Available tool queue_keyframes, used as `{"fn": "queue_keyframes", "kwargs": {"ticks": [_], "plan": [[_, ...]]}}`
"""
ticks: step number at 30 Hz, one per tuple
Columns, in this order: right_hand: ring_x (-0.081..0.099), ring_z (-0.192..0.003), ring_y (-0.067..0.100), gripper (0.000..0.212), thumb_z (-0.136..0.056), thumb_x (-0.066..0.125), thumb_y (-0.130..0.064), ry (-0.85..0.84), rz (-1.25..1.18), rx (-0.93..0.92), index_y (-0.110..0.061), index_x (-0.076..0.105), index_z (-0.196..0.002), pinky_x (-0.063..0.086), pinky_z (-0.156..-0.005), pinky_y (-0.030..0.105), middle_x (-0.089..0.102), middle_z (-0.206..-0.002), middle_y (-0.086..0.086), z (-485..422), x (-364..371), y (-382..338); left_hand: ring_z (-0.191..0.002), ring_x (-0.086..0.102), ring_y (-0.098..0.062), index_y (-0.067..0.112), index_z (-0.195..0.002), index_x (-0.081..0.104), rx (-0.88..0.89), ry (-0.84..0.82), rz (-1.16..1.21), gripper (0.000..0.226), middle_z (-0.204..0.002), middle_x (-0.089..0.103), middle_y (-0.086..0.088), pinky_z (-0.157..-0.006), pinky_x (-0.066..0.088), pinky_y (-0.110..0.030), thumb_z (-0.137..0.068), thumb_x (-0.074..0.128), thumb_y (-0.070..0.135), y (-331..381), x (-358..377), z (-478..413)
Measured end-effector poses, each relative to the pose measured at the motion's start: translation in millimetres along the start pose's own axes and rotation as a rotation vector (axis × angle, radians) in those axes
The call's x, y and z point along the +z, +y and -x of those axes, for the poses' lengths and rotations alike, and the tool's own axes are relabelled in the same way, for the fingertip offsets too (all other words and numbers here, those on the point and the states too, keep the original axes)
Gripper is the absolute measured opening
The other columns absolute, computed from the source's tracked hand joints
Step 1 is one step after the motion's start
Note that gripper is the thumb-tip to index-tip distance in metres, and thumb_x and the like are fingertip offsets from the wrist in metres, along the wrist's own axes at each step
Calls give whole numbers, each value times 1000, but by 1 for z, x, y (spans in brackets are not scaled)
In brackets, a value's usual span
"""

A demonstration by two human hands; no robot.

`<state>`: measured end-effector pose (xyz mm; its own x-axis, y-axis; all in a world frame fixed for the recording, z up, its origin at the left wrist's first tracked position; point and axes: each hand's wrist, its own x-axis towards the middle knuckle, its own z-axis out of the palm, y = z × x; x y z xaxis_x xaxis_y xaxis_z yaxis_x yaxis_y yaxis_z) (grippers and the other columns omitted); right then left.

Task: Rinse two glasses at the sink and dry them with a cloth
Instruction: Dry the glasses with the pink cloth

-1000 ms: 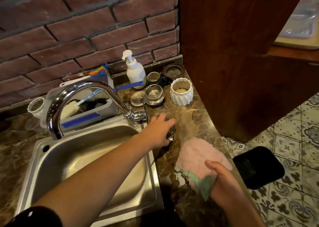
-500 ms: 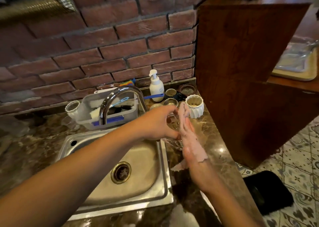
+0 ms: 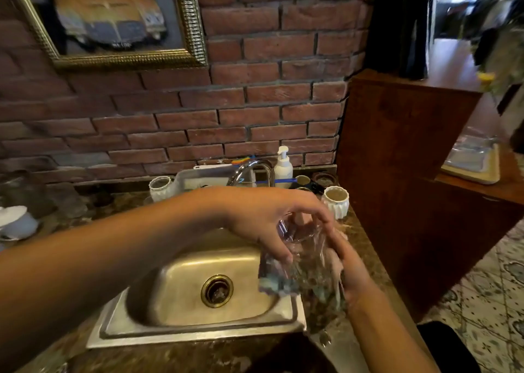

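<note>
Head view: blurred glass point(image 3: 297, 262) between both hands, cloth point(image 3: 333, 262) barely discernible.

left hand point(image 3: 263, 222) clasping from above, right hand point(image 3: 348, 268) cupping

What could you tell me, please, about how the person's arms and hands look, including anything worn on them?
Both forearms are bare as far as the frame shows, with no sleeves in view. The left hand and right hand carry no gloves, and no watch or rings are visible.

Home kitchen, steel sink point(image 3: 181, 324), brick wall point(image 3: 269, 112)
</note>
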<state>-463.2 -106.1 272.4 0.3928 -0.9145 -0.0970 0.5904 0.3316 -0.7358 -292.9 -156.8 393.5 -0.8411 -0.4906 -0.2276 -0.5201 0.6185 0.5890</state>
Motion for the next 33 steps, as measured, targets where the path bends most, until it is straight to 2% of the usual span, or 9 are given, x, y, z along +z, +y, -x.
{"fn": "queue_keyframes", "kwargs": {"ticks": [3, 10, 14, 17, 20, 23, 28, 30, 33], "plan": [[77, -81, 26, 72, -22, 101, -47, 7, -78, -56, -16, 84, -85, 62, -60, 33, 78, -93, 16, 3, 15, 22, -132, 43, -15, 27, -133, 52, 41, -45, 19, 67, -142, 45, -1, -82, 44, -1, -77, 82, 3, -5, -5, 19], [75, -94, 35, 84, -33, 102, -40, -18, -109, -6, -7, 78, -107, 62, -72, 44, 74, -109, 23, 0, 58, 34, -130, 45, -12, 33, -139, 50, 11, 34, 83, 57, -139, 42, 10, -93, 50, -15, -90, 75, 19, -19, -17, 64], [71, -110, 25, 78, -48, 92, -60, 104, 365, -236, -32, 69, -117, 51, -101, 51, 75, -117, 6, 2, 77, 27, -117, 53, -4, 32, -139, 49, -34, 173, 116, 49, -135, 49, 11, -92, 50, -15, -95, 69, 25, -21, -25, 82], [72, -99, 12, 36, -78, 80, -46, 118, 744, -541, -52, 65, -110, 60, -83, 30, 75, -107, -9, 5, 93, 24, -112, 57, -4, 38, -134, 49, -66, 244, 149, 45, -128, 55, 13, -98, 51, -26, -92, 66, 36, -19, -28, 91], [72, -83, 16, 42, -77, 68, -68, 288, 1041, -715, -35, 70, -103, 62, -74, 41, 74, -87, -6, 3, 104, 31, -106, 61, -9, 35, -133, 49, -121, 272, 163, 41, -122, 58, 6, -89, 54, -24, -95, 65, 37, -15, -34, 96], [63, -116, 16, 67, -79, 58, -73, 413, 1239, -746, -20, 67, -119, 57, -93, 45, 68, -122, -1, 2, 110, 39, -101, 62, -16, 33, -131, 49, -181, 218, 246, 39, -118, 57, -3, -68, 57, -22, -96, 65, 30, -12, -39, 98], [65, -117, 14, 63, -74, 74, -59, 215, 988, -743, -36, 58, -131, 57, -92, 38, 68, -123, -7, 10, 118, 27, -110, 61, -12, 33, -130, 53, -23, 261, 218, 46, -124, 58, 3, -88, 58, -29, -89, 74, 32, -10, -37, 105], [72, -104, 15, 67, -65, 84, -54, 92, 816, -532, -43, 59, -126, 59, -81, 29, 74, -113, -4, 15, 119, 21, -116, 58, -10, 35, -128, 54, 57, 222, 213, 49, -128, 55, 10, -99, 56, -35, -85, 77, 29, -7, -39, 109], [71, -101, 39, 105, -25, 99, -50, 76, 315, -21, -15, 67, -119, 50, -97, 59, 76, -108, 17, 15, 106, 22, -124, 51, -13, 39, -125, 55, 124, 109, 159, 50, -131, 48, 16, -97, 57, -39, -83, 77, 24, 0, -46, 112]]}}
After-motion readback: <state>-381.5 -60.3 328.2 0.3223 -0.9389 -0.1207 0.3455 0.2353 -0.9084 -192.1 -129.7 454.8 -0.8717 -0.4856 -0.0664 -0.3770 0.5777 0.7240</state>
